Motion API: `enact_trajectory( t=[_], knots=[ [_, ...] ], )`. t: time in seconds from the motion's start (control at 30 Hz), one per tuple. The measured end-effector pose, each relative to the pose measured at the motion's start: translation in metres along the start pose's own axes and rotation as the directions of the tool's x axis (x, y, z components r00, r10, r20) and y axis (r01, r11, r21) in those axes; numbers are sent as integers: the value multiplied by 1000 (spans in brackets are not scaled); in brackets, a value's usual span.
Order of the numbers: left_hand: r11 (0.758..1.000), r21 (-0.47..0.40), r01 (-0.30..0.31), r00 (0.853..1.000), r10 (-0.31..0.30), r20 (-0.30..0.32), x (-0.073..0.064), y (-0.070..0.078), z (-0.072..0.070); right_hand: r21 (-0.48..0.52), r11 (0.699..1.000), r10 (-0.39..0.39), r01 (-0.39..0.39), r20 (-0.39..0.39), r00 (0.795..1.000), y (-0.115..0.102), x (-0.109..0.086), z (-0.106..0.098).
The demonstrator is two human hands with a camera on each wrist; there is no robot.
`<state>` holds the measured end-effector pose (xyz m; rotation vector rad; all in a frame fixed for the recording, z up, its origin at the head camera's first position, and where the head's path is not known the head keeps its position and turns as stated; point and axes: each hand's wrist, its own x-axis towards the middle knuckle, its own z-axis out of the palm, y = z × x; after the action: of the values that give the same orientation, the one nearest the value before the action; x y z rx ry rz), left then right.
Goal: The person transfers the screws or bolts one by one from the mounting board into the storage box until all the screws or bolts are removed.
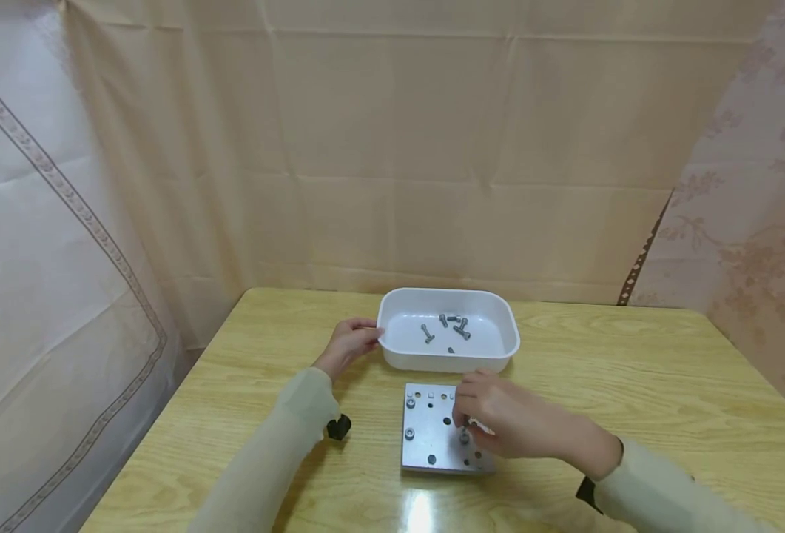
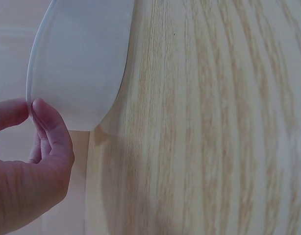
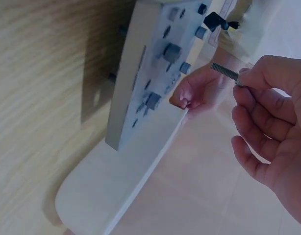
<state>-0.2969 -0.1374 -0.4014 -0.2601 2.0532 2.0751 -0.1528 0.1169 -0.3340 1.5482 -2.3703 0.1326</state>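
In the head view, my left hand (image 1: 352,342) holds the left end of a white plastic tray (image 1: 399,360). The left wrist view has its thumb and fingers (image 2: 52,125) pinching the tray's rim. My right hand (image 1: 502,414) is over the right side of a silver metal plate (image 1: 425,422) in front of the tray. Between its thumb and index finger it pinches a bolt (image 3: 224,71), whose threaded shank points away from the fingertips in the right wrist view. Several bolts, such as this socket-head bolt (image 1: 410,434), stand in the plate among open holes.
Several loose bolts (image 1: 462,333) lie scattered inside the tray. Everything rests on a wood-grain table (image 1: 598,370). Beige cloth (image 1: 365,148) hangs behind the table, with patterned cloth (image 1: 758,222) on the right and white cloth (image 1: 46,259) on the left.
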Motion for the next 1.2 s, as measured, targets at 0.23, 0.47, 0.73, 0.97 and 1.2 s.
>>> enact_trajectory(
  t=[0.23,0.47,0.73,0.97,1.2],
  knots=[
    [1000,6,0,1000,0,1,-1,1,0,-19,999,45,-45,26,999,13,5,-6],
    [1000,11,3,1000,-3,-3,-2,3,0,-24,996,82,-81,43,996,25,10,-9],
    [1000,-3,-3,1000,3,-7,-3,1,1,-59,995,78,-76,34,996,30,16,-13],
    [1000,13,10,1000,-10,-10,-2,2,0,-80,992,99,-96,37,994,39,20,-13],
    [1000,2,-3,1000,3,-6,-2,0,1,-72,988,136,-134,17,991,56,23,-10]
  ],
)
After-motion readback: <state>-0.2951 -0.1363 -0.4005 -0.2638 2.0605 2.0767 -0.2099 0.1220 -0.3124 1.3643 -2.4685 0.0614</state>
